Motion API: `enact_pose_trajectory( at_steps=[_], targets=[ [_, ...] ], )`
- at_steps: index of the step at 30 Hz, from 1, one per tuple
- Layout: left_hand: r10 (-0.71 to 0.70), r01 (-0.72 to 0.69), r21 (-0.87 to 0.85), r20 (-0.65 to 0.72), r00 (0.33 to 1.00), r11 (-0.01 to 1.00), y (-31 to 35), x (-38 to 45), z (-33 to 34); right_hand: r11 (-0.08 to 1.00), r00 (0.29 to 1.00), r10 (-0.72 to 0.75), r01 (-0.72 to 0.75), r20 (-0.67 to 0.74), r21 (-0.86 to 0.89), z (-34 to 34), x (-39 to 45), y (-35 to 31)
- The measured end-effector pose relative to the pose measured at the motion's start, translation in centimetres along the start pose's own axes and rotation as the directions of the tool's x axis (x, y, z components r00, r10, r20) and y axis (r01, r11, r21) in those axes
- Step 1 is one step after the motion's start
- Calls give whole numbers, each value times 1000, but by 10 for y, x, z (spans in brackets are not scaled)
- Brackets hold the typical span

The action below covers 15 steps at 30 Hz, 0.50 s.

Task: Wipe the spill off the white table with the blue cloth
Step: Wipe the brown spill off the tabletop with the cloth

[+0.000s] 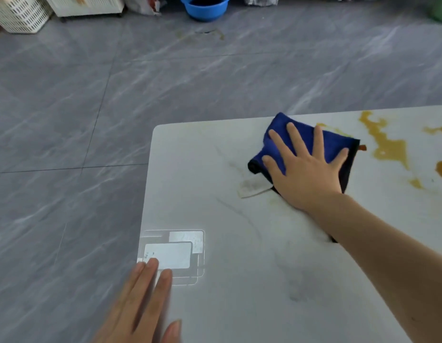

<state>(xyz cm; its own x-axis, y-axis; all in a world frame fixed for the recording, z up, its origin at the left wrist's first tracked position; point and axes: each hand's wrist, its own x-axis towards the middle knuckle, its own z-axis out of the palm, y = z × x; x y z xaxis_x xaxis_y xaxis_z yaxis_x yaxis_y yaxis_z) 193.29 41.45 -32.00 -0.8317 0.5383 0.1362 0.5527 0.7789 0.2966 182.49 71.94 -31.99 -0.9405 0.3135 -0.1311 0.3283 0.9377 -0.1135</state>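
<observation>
The blue cloth (296, 137) lies folded on the white table (215, 206), near its far edge. My right hand (306, 169) presses flat on the cloth with fingers spread and straight. A white label sticks out from under the cloth's near-left corner. Orange-brown spill (388, 147) spreads over the table just right of the cloth, with more patches toward the right edge of the view. Faint yellowish smears show beside my wrist. My left hand (143, 308) rests flat at the table's near-left edge, fingers straight, holding nothing.
The table's rounded far-left corner (157, 128) borders grey tiled floor. On the floor at the back stand a blue basin (205, 7) and white slatted baskets (19, 14). A stain (210, 33) marks the floor near the basin. Bright window reflections (175, 253) lie on the table.
</observation>
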Motion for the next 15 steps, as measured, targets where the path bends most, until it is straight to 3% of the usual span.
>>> enact_pose_trajectory(
  at_steps=[5,8,11,15],
  targets=[
    [10,-10,-4,6,1000,1000,-2,3,0,969,971,-239,239,19,-61,10,-42,-25],
    [26,-26,-5,2,1000,1000,-1,5,0,955,956,-293,293,8,-53,7,-23,-24],
    [17,-17,-9,-1,1000,1000,3,5,-1,971,971,-239,239,1,-23,0,14,-11],
    [-33,33,-51,3,999,998,6,3,-2,999,999,-40,40,10,16,-8,32,35]
  ],
)
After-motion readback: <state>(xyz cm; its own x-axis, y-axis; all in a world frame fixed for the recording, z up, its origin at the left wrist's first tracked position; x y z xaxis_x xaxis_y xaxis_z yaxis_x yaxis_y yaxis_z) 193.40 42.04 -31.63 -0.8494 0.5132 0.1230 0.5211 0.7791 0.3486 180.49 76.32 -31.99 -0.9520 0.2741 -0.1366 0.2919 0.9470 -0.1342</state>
